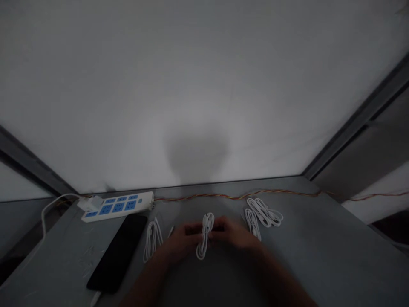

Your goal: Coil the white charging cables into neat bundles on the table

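Over the flat grey tabletop (319, 256), our left fingers (191, 239) and right fingers (220, 235) pinch a coiled white plastic-looking cable (207, 224) (probably light, floppy), best gripped mid-bundle.

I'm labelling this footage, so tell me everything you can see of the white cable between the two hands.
The white cable is thin, with a smooth, plastic-looking covering, folded into a long, narrow bundle of loops. The bundle points away from the person, its far end leaning slightly right. Fingers of the left hand and right hand touch it from either side around its middle, apparently holding it above the grey table. Its plugs are too blurred to make out.
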A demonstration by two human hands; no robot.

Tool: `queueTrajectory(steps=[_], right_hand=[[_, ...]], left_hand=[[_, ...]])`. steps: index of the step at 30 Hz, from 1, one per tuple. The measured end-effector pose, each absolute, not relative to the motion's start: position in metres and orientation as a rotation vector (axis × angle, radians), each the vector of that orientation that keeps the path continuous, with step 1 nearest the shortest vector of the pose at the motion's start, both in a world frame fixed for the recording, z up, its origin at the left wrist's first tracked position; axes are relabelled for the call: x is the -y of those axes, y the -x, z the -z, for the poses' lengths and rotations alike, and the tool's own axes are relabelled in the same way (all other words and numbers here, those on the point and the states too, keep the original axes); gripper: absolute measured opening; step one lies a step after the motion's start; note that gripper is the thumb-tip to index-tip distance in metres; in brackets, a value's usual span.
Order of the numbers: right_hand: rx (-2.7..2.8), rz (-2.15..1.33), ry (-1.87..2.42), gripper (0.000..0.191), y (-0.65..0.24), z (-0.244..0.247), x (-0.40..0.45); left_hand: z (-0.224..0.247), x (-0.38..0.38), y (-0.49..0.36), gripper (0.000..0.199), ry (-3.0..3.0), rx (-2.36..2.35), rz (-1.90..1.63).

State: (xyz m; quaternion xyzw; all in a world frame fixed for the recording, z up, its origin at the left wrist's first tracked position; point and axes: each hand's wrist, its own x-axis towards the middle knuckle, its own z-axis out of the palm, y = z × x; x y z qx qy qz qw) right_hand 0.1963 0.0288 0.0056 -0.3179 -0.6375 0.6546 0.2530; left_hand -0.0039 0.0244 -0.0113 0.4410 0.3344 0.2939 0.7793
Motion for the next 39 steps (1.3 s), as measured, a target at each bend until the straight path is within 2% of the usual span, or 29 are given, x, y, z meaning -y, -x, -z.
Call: queueTrajectory(steps=[13, 23, 32, 39], right_hand=[[1.706, -1.912, 0.820, 0.044, -0.195, -0.005, -0.026], [1.704, -2.050, 0.731, 0.038, -0.195, 0.005, -0.026], [1.643, -1.966, 0.894, 0.040, -0.200, 0.011, -0.032], [1.537, -1.811, 0.997, 0.038, -0.198, 0.013, -0.034]], left_hand=[[0.015, -0.026, 0.006, 0.050, -1.069, -0.711, -0.525], [0.011, -0.031, 0.018, 0.043, -1.258, -0.642, -0.376], [0.013, -0.029, 0.013, 0.034, -1.330, -0.673, -0.538], [0.030, -0.031, 0.012, 0.037, -1.385, -0.853, -0.680]])
